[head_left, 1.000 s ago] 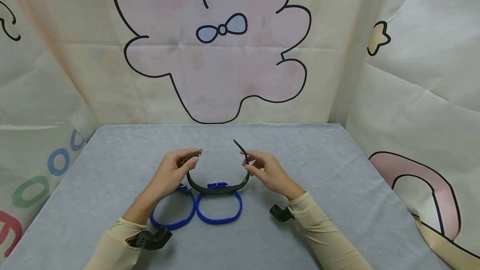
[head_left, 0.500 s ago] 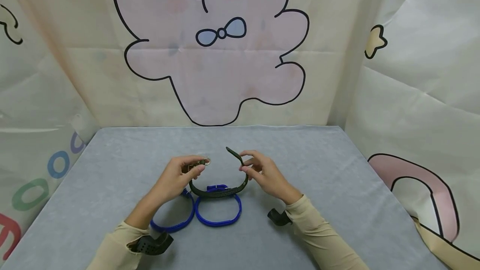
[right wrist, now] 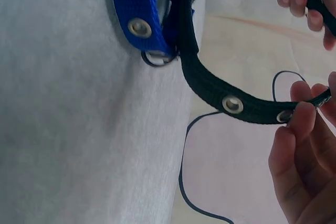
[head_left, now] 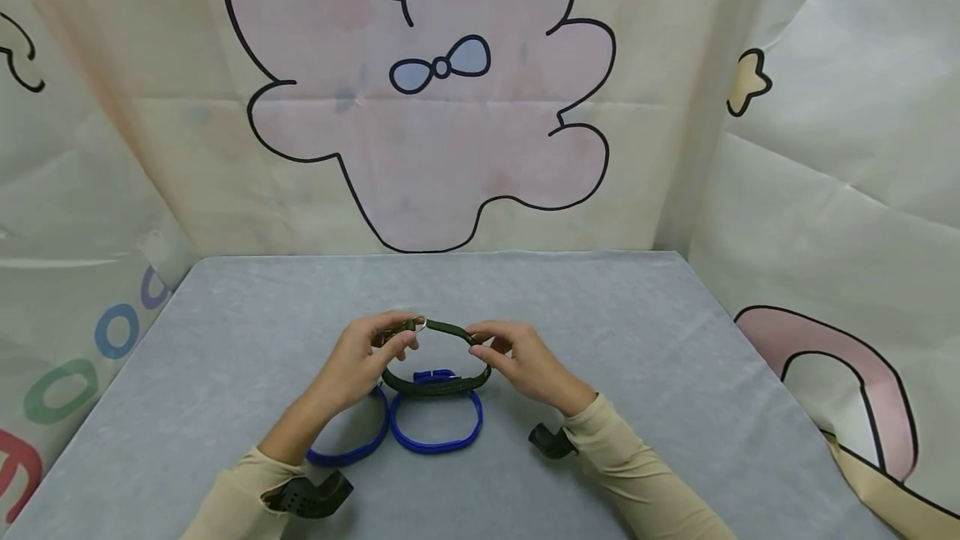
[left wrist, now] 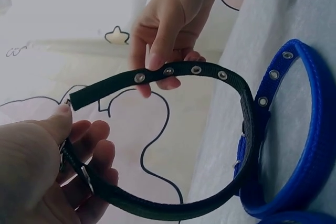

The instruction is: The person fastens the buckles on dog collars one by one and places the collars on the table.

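A dark green pet collar (head_left: 437, 388) is held up above the table, bent into a loop. My left hand (head_left: 358, 363) pinches its buckle end, where a metal ring (head_left: 421, 323) shows. My right hand (head_left: 531, 363) pinches the strap between thumb and fingers, close to metal eyelets (left wrist: 168, 71). In the left wrist view the strap's tip (left wrist: 81, 98) lies at the left thumb; whether it passes through the ring cannot be made out. Beneath the green loop are two buckled blue collars on the table, one at the right (head_left: 438, 447) and one at the left (head_left: 348, 457), partly behind my left forearm.
The grey cloth-covered table (head_left: 637, 332) stretches out to both sides. Printed fabric sheets rise behind it (head_left: 645, 223) and along the left and right. A dark wrist camera (head_left: 311, 497) sits on the left wrist, another (head_left: 551, 442) on the right.
Both hands have drawn closer together, narrowing the green loop. Its free tip has swung left and down, from pointing upward to reaching the ring at my left fingers. The blue collars stay put.
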`<control>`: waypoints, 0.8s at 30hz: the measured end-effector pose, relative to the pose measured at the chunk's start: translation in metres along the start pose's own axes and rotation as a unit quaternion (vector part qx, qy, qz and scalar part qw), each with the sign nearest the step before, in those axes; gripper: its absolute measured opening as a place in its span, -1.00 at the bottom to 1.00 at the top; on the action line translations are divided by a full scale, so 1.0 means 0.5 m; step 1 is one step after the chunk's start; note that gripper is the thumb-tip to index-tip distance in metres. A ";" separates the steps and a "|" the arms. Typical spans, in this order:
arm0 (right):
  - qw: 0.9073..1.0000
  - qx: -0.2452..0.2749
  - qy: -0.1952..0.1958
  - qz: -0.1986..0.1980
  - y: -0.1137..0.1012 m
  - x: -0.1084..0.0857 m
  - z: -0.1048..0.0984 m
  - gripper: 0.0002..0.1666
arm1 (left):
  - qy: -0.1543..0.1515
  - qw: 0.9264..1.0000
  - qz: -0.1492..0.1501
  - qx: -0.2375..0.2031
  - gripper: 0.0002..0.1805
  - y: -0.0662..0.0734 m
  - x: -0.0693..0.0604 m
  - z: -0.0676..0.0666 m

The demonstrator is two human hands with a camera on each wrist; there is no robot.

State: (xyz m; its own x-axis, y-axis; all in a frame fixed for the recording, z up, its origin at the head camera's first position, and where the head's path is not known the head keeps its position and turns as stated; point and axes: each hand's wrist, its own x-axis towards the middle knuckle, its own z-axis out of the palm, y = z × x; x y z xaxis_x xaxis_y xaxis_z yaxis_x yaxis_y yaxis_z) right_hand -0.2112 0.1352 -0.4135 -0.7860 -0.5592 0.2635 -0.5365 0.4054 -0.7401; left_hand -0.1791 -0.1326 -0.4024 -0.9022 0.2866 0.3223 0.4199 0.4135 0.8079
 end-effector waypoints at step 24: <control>0.998 0.013 -0.037 -0.042 -0.018 -0.008 0.038 -0.57 | -0.045 0.999 0.007 0.019 -0.69 0.011 -0.009 0.051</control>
State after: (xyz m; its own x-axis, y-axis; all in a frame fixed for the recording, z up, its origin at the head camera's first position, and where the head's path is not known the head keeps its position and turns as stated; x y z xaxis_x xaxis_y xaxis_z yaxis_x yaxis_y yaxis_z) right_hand -0.1972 0.1200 -0.4194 -0.7137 -0.6421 0.2799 -0.5902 0.3361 -0.7340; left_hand -0.1704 -0.1095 -0.4119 -0.8845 0.3681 0.2866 0.4373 0.4402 0.7842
